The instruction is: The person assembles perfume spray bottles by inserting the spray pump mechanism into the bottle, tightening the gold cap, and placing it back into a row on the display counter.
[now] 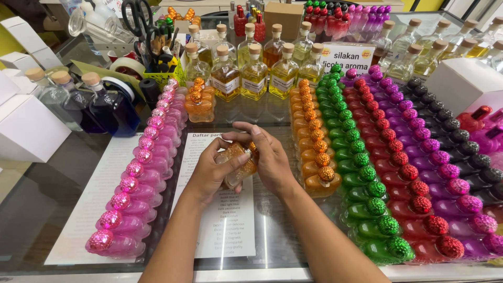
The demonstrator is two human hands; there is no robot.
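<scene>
glass counter (63, 188); both hands cup small amber glass bottle (237, 163).

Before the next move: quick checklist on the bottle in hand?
1. Left hand grips the small orange bottle: ok.
2. Right hand covers its cap end: ok.
3. Cap seated: cannot tell, fingers hide it.
4. Bottle held clear of the paper list: ok.
5. Orange row upright beside the right hand: ok.
6. Gap for it in that row: cannot tell.
</scene>
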